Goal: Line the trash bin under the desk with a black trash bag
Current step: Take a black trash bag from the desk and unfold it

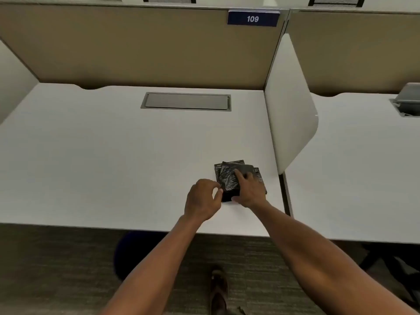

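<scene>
A: Left to right across the scene?

B: Broad white laminate desk [91,155], walled at the back by a tan fabric partition [136,46]. Long grey metal cable hatch [186,101] sunk into the desktop, lid closed. Dark blue number plate reading 109 [253,18] high on the partition. White rounded divider panel [293,110] closing off the desk's right side, a second white desk [354,167] beyond it.

A: Anything below the desk edge?

B: Grey carpet [45,269]. Dark blue rounded shape [136,253] partly tucked under the desk's front edge, too blurred to identify. One brown shoe [219,289] on the carpet just to its right.

A: And the task item?

B: Small stack of folded black plastic trash bags [229,178], lying flat on the desk near its front right corner, just short of the divider.

A: The hands?

B: Left hand [202,201] hovering at the stack's left edge, fingers loosely curled, thumb and forefinger narrowed close together; contact with the plastic unclear. Right hand [248,189] resting on top of the stack, fingers spread flat over the bags, thumb at the near edge. Lifted or merely pressed, impossible to tell.
</scene>
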